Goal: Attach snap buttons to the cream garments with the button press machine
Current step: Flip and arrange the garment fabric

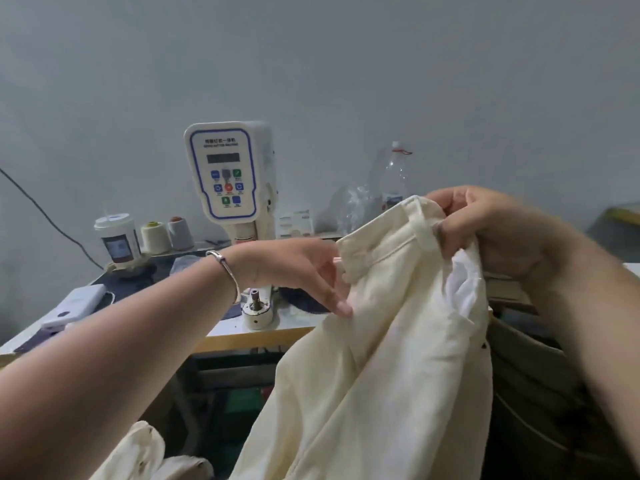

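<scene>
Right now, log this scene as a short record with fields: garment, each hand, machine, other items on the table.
garment: cream garment, held up in front of the table, not under the press
left hand: left hand pinches the waistband's left end
right hand: right hand grips the waistband's top edge
machine: button press machine, nothing on its lower die
table items: paper cup, two thread cones, plastic bottle

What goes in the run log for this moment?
phase: positioning | left hand: holds cream garment | right hand: grips waistband | button press machine: unloaded
</scene>
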Motion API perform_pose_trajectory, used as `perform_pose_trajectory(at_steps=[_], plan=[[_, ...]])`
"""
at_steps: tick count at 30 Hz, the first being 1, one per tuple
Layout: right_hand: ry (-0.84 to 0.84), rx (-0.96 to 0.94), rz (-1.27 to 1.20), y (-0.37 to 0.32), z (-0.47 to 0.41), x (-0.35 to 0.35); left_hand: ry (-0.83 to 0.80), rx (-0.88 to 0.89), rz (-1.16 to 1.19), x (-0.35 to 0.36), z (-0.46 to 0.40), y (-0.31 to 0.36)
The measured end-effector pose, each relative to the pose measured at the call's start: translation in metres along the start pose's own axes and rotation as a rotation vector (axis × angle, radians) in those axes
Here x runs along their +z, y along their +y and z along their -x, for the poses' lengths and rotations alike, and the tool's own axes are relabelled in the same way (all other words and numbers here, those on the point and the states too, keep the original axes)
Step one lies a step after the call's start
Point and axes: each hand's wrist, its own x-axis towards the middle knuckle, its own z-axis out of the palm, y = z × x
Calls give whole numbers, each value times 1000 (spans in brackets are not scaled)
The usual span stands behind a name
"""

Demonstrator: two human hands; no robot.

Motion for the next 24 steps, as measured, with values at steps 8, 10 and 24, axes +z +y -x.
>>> perform_pose_trajectory(at_steps=[8,10,24], plan=[[510,133,149,34,34,-44,177,30,258,-5,-46,10],[553,139,148,39,35,-47,193,84,491,5,-54,10],[838,-47,-133,34,1,-55,497,-56,339,94,-96,64]])
